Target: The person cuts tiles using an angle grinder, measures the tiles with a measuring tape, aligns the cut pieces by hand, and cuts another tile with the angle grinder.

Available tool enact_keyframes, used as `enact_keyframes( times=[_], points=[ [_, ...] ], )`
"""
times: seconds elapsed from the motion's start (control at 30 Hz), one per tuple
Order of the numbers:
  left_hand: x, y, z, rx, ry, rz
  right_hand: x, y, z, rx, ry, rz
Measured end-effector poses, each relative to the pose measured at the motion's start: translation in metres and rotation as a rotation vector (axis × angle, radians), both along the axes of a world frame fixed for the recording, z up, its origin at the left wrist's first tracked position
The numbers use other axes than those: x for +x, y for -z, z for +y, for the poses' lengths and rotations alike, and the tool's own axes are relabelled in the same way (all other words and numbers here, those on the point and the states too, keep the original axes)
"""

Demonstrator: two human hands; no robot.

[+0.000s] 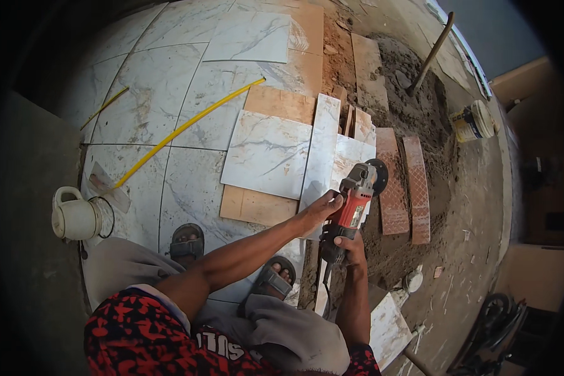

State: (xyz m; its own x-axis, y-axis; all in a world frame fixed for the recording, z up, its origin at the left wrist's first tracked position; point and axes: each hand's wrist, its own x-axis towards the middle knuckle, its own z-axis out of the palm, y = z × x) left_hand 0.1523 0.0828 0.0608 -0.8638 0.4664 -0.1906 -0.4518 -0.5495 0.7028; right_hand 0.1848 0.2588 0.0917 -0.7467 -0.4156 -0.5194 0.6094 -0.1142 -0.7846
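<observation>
An angle grinder (pixel 353 212) with a red and grey body is held in both hands above the edge of the laid tiles. Its dark round disc (pixel 377 177) points away from me, to the upper right. My left hand (pixel 321 209) grips the body near the front. Lower down, my right hand (pixel 351 248) is wrapped round the dark rear end, where a black cord (pixel 328 293) hangs. Under and beside the tool lie a narrow white tile strip (pixel 320 141) and a larger marbled tile (pixel 268 153). Whether the disc touches a tile I cannot tell.
Brown patterned tile strips (pixel 392 194) lie right of the grinder, by grey sand mix (pixel 413 81) with a wooden handle (pixel 433 53) standing in it. A yellow hose (pixel 188 128) crosses the floor left. A white jug (pixel 75 214) and a bucket (pixel 473 122) stand at the sides.
</observation>
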Motion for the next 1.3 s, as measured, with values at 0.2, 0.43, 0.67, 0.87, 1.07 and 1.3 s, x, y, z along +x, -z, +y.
enact_keyframes(
  times=[0.2,0.43,0.67,0.87,1.07,1.3],
  points=[
    [-0.03,0.011,0.013,0.026,-0.037,-0.009,-0.04,0.002,0.009,0.017,-0.036,0.01],
    [-0.021,0.004,0.016,0.147,0.014,-0.054,-0.016,-0.008,0.002,0.093,0.045,0.1],
    [0.012,0.011,0.008,0.264,0.177,-0.24,0.035,0.008,-0.012,0.16,0.2,0.074],
    [0.025,0.009,0.014,0.263,0.197,-0.299,0.056,0.016,-0.008,0.18,0.231,0.056],
    [0.031,0.011,0.031,0.143,0.091,-0.401,0.056,0.003,-0.02,0.255,0.25,0.113],
    [0.03,0.024,0.037,0.118,0.074,-0.441,0.061,0.012,-0.025,0.321,0.28,0.179]
  ],
)
